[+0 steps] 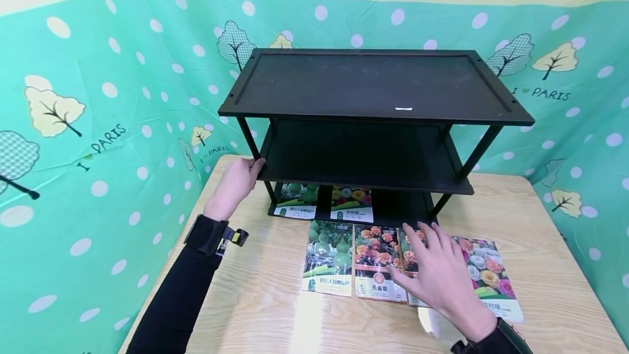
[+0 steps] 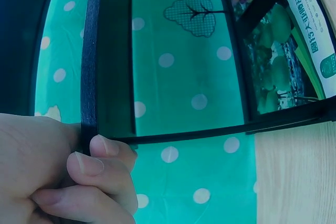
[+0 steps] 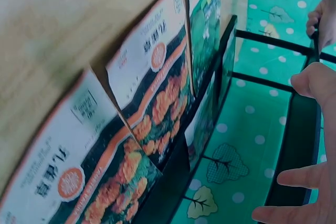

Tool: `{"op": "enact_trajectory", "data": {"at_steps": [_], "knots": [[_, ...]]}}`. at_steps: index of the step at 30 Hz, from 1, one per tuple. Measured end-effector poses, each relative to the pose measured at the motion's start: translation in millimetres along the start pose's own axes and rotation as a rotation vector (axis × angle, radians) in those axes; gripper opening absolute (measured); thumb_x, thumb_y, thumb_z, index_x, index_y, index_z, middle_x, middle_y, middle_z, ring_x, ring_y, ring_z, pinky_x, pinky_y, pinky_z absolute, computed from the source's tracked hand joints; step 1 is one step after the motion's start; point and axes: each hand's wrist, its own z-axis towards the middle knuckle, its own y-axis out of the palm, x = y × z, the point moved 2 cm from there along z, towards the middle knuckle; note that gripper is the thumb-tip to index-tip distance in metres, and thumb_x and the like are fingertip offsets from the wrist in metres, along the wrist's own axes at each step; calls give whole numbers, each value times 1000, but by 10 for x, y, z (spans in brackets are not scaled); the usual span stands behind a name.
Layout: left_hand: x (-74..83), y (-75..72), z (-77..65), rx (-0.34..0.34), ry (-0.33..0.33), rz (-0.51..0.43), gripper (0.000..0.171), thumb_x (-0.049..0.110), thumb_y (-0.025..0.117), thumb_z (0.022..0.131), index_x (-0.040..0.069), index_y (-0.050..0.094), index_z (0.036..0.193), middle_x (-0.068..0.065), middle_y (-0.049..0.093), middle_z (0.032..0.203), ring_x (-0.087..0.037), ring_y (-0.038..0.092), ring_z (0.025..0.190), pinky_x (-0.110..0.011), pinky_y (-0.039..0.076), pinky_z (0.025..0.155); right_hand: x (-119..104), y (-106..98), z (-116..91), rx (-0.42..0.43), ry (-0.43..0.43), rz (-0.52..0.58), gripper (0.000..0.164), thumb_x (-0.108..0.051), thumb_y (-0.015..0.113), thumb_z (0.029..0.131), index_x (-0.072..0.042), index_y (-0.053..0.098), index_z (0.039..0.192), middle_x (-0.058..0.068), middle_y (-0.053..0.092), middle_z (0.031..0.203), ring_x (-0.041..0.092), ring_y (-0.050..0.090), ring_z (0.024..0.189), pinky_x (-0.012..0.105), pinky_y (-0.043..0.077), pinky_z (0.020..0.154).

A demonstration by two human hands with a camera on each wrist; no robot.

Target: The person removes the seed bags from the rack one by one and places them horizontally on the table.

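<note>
A black three-tier rack [image 1: 373, 83] stands on the table. At its left end my left hand [image 1: 236, 186] grips the corner of the middle shelf [image 1: 354, 152]; in the left wrist view, curled fingers [image 2: 107, 174] wrap the black edge. My right hand [image 1: 444, 275] hovers, fingers spread, above a row of flat seed packets in front of the rack. That row has a green gourd packet [image 1: 328, 258], an orange-flower packet [image 1: 377, 261], a second orange-flower packet [image 3: 86, 174] partly under the hand, and a mixed-flower packet [image 1: 491, 275] at the right.
On the bottom shelf lie another gourd packet [image 1: 297, 201] and a packet with colourful flowers [image 1: 352, 204]. A small white mark [image 1: 403, 108] shows on the top shelf. Behind and beside the wooden table [image 1: 265, 288] hangs a turquoise dotted cloth [image 1: 123, 141].
</note>
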Motion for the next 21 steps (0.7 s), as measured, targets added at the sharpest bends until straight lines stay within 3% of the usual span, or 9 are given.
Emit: {"op": "enact_trajectory", "data": {"at_steps": [12,21], "knots": [[-2,-19,8,-4,9,-7,47,25,41,113,1,64,80,0,42,58,-17,45,46,-26,37,45,88,-56,292,87,-27,42,96,-68,75,76,-6,53,146,28,56,139,50,50,128,72,40,102],[-10,-3,11,-5,10,-19,47,25,41,113,3,62,77,0,42,57,-16,45,45,-26,36,45,-26,155,580,11,-17,84,98,-70,68,84,-2,48,150,28,52,143,48,52,126,68,45,100]]}}
